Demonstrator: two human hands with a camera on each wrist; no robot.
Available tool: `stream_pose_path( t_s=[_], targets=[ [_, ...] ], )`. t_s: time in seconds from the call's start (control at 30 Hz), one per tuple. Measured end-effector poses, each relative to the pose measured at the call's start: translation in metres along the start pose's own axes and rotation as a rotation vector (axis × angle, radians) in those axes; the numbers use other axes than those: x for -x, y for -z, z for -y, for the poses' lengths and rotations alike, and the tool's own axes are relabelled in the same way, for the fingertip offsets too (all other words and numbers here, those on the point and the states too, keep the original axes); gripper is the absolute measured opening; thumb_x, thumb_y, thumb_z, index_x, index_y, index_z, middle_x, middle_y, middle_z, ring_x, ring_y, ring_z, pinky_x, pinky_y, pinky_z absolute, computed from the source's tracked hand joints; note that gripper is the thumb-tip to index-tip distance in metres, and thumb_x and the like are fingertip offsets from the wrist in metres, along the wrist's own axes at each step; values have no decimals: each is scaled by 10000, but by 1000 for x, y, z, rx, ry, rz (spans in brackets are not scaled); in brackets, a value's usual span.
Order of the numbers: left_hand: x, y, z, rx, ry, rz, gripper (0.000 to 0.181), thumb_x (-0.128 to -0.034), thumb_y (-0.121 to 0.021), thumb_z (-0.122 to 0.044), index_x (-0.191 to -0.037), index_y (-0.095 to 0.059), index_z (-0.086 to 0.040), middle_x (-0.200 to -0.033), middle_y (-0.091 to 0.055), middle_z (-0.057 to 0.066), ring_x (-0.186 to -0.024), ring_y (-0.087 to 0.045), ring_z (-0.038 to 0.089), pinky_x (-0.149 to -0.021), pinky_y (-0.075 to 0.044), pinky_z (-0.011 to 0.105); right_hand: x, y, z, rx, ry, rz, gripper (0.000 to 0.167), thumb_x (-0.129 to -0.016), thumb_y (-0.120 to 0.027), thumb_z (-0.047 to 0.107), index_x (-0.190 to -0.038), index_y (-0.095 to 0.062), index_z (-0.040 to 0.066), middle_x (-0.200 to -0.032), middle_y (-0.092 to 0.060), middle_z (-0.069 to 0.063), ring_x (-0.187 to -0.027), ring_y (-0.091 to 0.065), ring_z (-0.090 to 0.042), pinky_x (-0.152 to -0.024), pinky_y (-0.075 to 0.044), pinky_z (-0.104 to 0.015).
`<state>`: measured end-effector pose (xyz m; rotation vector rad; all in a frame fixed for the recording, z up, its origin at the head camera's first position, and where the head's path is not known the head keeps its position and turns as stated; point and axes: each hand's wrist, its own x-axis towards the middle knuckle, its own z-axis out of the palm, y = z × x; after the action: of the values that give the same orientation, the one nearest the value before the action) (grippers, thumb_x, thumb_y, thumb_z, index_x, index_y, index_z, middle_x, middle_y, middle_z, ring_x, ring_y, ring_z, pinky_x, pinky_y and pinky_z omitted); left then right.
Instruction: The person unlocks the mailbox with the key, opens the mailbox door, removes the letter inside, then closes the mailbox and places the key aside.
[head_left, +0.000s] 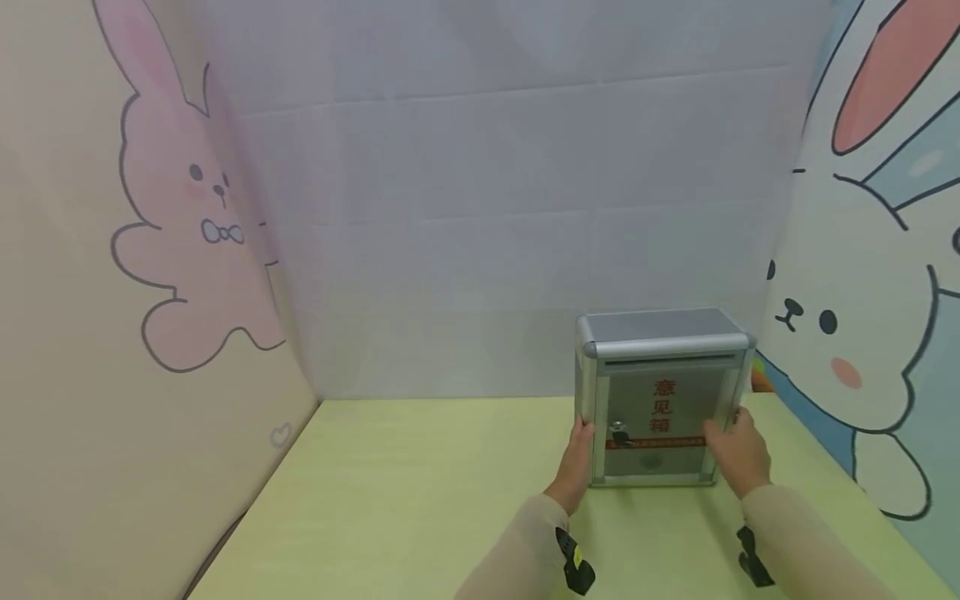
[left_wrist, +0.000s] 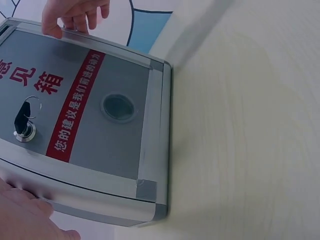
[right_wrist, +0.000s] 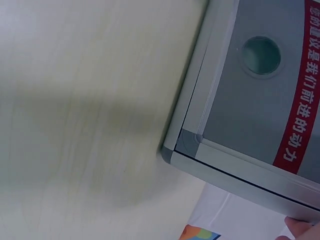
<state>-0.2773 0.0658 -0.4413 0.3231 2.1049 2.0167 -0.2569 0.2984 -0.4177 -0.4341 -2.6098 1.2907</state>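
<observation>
A silver-framed grey box (head_left: 648, 458) with red characters stands upright at the right side of the table. Its front has a lock with a key (left_wrist: 22, 120) in it, a red strip (right_wrist: 300, 110) and a round window (left_wrist: 119, 107). My left hand (head_left: 573, 467) lies along the box's left side, fingers extended against it. On the opposite side, my right hand (head_left: 741, 454) grips the edge, thumb on the front and fingers round the side. In the right wrist view only fingertips (right_wrist: 300, 227) show at the box's side.
The pale table (head_left: 390, 492) extends to the left of the box. Behind it hangs a white cloth wall (head_left: 450, 250). Side walls carry a pink rabbit drawing (head_left: 187, 250) on the left and a white rabbit drawing (head_left: 847, 333) close by on the right.
</observation>
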Motion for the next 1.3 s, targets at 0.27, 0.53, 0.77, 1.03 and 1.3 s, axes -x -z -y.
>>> stream_pose_path(
  t_s=[0.27, 0.53, 0.77, 1.03, 1.3],
  targets=[
    [7, 17, 6, -46, -15, -30, 695, -981, -310, -465, -1529, -151, -67, -1548, -220, 187, -1391, -209, 423, -1073, -188, 598, 11, -10, 8, 3, 14, -58, 629, -979, -215, 274, -1416, -193, -179, -1384, -339, -390, -1238, -357, -538, -995, -304, -603],
    [15, 23, 8, -89, -38, -20, 669, -991, -335, -407, -1515, -171, -25, -1546, -239, 173, -1394, -233, 387, -1091, -207, 545, 23, -17, 7, -86, -1, -116, 595, -990, -232, 260, -1397, -221, -174, -1329, -369, -392, -1179, -402, -525, -933, -337, -605],
    [23, 25, 5, -185, -40, -55, 651, -942, -487, -359, -1480, -301, -44, -1493, -348, 178, -1354, -317, 398, -1053, -278, 562, 32, -19, 3, -129, 13, -201, 549, -999, -254, 235, -1305, -271, -220, -1206, -414, -420, -1024, -454, -506, -830, -365, -606],
    [24, 29, 0, -267, -54, -177, 513, -889, -604, -256, -1337, -461, -50, -1317, -537, 188, -1156, -535, 362, -911, -441, 514, 39, -17, 6, -72, 29, -184, 524, -1006, -266, 232, -1268, -304, -220, -1092, -458, -393, -949, -479, -482, -742, -386, -556],
    [19, 39, -2, -600, -146, -297, 246, -905, -636, -238, -1078, -609, -65, -981, -704, 74, -895, -629, 285, -802, -459, 432, 41, -11, 0, 3, 115, -136, 486, -1002, -349, 278, -1169, -357, -179, -1051, -495, -372, -908, -524, -463, -705, -412, -504]
  ],
)
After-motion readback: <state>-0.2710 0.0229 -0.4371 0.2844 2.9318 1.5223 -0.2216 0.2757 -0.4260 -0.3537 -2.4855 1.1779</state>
